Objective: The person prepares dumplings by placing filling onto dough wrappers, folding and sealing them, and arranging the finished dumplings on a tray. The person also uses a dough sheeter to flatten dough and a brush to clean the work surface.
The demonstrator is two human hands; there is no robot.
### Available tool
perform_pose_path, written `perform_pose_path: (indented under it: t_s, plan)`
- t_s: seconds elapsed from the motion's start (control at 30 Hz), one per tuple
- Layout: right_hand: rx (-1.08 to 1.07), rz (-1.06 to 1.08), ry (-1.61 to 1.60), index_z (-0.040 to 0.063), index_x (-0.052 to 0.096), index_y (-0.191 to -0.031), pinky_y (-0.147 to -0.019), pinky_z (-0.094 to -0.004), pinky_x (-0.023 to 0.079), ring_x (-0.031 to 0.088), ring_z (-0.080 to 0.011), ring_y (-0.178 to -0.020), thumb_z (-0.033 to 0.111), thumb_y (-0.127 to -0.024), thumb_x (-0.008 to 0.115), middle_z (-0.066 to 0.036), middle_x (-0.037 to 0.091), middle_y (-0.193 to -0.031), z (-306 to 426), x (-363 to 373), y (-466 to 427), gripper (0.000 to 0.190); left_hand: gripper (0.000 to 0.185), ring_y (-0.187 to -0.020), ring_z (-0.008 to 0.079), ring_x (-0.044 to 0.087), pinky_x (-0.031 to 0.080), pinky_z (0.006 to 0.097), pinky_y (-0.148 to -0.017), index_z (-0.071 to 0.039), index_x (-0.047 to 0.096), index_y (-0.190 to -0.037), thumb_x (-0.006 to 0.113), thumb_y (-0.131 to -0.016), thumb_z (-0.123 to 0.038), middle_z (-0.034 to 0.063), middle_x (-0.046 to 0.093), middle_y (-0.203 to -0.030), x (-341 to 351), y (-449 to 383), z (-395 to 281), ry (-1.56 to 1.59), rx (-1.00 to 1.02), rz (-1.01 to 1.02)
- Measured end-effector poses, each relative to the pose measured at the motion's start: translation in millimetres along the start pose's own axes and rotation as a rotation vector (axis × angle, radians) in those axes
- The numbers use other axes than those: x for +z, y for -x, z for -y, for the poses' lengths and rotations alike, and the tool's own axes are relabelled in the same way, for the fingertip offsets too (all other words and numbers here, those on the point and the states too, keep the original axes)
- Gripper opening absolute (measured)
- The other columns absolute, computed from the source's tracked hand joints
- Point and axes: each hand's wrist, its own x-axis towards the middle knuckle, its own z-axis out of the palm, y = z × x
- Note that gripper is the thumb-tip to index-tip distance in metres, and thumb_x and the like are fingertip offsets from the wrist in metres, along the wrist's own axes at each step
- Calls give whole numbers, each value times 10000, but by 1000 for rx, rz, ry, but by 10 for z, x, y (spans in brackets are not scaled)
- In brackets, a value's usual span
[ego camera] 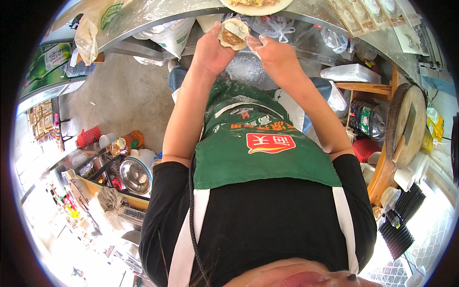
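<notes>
Above the lap, near the table edge, my left hand [216, 51] cups a round dough wrapper [223, 23] from beneath. Brownish minced filling [231, 38] lies in its middle. My right hand [275, 55], dusted with flour, pinches a pale, flat, spatula-like tool [234, 28] that reaches over the wrapper and seems to touch the filling; its handle is mostly hidden by the fingers. Just beyond both hands, a white plate [285, 6] of yellowish filling is cut off by the top of the view.
The metal table [157, 18] curves across the front, with wooden trays [353, 18] of pale floury pieces at right. White sacks [175, 34] and plastic bags [278, 27] sit below. A round chopping board [405, 125] bearing a cleaver [409, 123] stands right; a metal-lidded pot [136, 175] is at left.
</notes>
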Motion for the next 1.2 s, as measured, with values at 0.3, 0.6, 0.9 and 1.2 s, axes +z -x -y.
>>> perform_pose_path:
  t_s: [0.3, 0.6, 0.9, 1.2]
  plan:
    - [262, 219, -1106, 23, 635, -1074, -574, -269, 426, 564, -177, -616, -5, -647, 593, -104, 627, -803, -214, -169, 106, 430, 467, -1070, 376, 515, 408, 489, -962, 98, 379, -1225, 228, -1000, -282, 241, 497, -1159, -17, 111, -63, -122, 22, -35]
    - [555, 391, -1650, -30, 592, -1089, -528, -222, 400, 544, -84, -628, -20, -624, 639, -32, 611, -807, -453, -67, 121, 467, 462, -1040, 344, 541, 438, 459, -927, 83, 425, -1197, 228, -1000, -286, 225, 534, -1110, 69, 185, -94, -129, 41, 59]
    - [565, 284, -1628, -63, 576, -1112, -511, -231, 393, 535, -98, -613, 0, -624, 635, -44, 604, -784, -428, -73, 83, 496, 424, -1071, 356, 522, 413, 473, -964, 94, 439, -1166, 285, -994, -261, 236, 506, -1155, 156, 215, -67, -582, 286, 98]
    - [-156, -277, 120, 76, 649, -921, -578, -400, 464, 576, -326, -638, 109, -756, 578, -176, 563, -739, -982, -101, -460, 183, 408, -1117, 413, 484, 410, 540, -971, 137, 297, -1244, 273, -981, -174, 285, 443, -1214, 319, 135, -273, -201, 225, 87]
